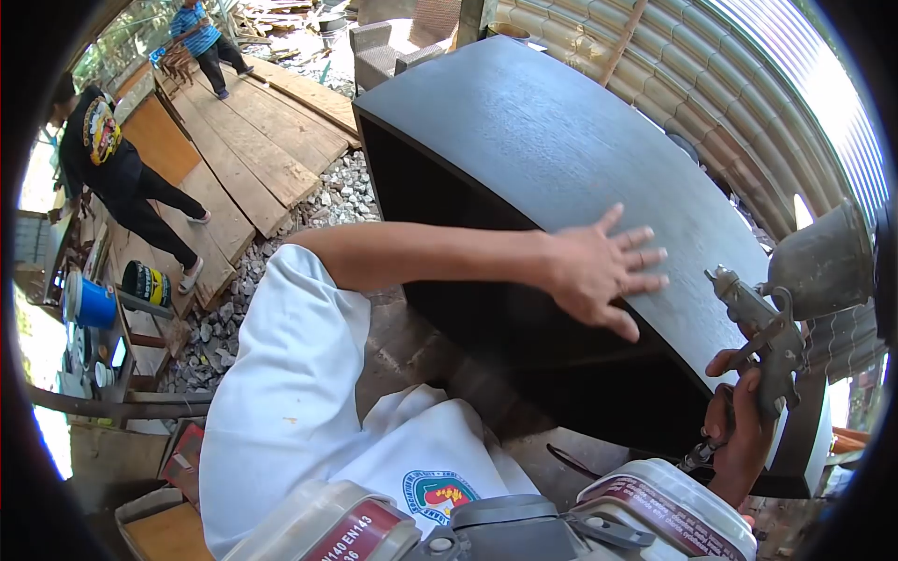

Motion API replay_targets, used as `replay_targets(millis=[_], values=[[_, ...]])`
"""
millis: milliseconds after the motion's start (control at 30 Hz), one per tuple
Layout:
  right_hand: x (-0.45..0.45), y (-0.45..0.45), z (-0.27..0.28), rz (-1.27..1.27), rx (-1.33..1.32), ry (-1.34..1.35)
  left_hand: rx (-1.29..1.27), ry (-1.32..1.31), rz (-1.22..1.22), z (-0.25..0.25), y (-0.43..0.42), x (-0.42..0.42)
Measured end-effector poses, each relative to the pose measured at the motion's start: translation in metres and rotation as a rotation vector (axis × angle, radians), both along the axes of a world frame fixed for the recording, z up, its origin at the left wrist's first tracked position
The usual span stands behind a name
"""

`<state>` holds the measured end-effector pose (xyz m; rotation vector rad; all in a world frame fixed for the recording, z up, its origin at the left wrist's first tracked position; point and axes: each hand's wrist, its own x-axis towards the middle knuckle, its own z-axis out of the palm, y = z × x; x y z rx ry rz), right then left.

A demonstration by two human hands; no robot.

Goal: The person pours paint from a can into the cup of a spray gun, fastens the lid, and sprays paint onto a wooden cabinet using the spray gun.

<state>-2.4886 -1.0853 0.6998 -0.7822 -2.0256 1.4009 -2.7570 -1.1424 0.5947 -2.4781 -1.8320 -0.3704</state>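
Note:
A large dark piece of furniture (580, 140) with a smooth grey-black top fills the centre and right. My left hand (603, 266) is over the near edge of that top, fingers spread, holding nothing; whether it touches the surface I cannot tell. At the right, my right hand (744, 421) is wrapped round a metal spray gun (772, 346), which has a grey cup (823, 262) at its upper end. A hose fitting (697, 456) shows by the right wrist. The furniture's near side is open and dark inside.
Respirator filters (669, 505) cover the bottom of the view. Two people stand on wooden boards (243, 122) at the upper left. Grey gravel (351, 192) borders the boards. A blue bucket (91, 301) is at the left, a wicker chair (402, 51) behind, corrugated sheeting (692, 65) at the right.

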Motion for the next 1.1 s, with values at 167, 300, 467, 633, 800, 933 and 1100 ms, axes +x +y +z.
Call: replay_targets(millis=[167,300,467,633,800,933,1100], values=[[0.029,0.013,-0.006,-0.038,0.025,-0.01,-0.004,-0.01,0.025,-0.007,-0.025,-0.04],[0.027,0.011,0.0,-0.073,-0.012,-0.05,-0.196,0.045,0.599,0.001,-0.052,-0.182],[0.005,0.013,0.01,0.074,-0.021,-0.09,-0.22,0.044,0.697,0.011,-0.023,-0.131],[0.003,0.012,0.007,0.13,-0.057,-0.09,-0.103,-0.034,0.137,0.003,0.044,0.009],[0.043,0.015,0.004,0.03,-0.046,-0.076,0.004,-0.273,-0.338,-0.01,0.097,0.15],[0.081,0.023,0.004,-0.069,-0.008,-0.096,0.02,-0.373,-0.889,-0.032,0.128,0.268],[0.123,0.027,0.003,-0.182,-0.02,-0.076,0.101,-0.315,-0.662,0.009,0.126,0.239]])
